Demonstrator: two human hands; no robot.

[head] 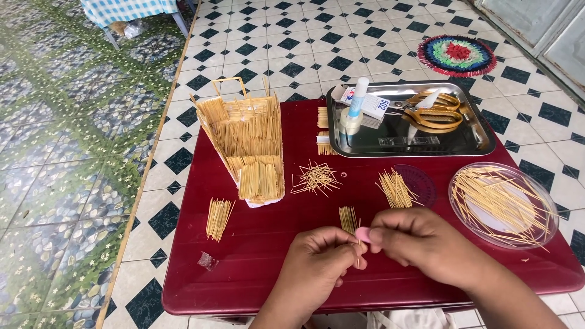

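left hand (320, 253) and right hand (414, 240) meet over the near edge of the dark red square table (256, 268), both pinching one thin pale wooden toothpick (358, 247) beside a small pink piece (363, 234) at the right fingertips. the toothpick looks very light, stiff, snappable; best gripped mid-shaft. loose toothpick bundles (396, 189) and a toothpick-built house model (250, 143) lie beyond.
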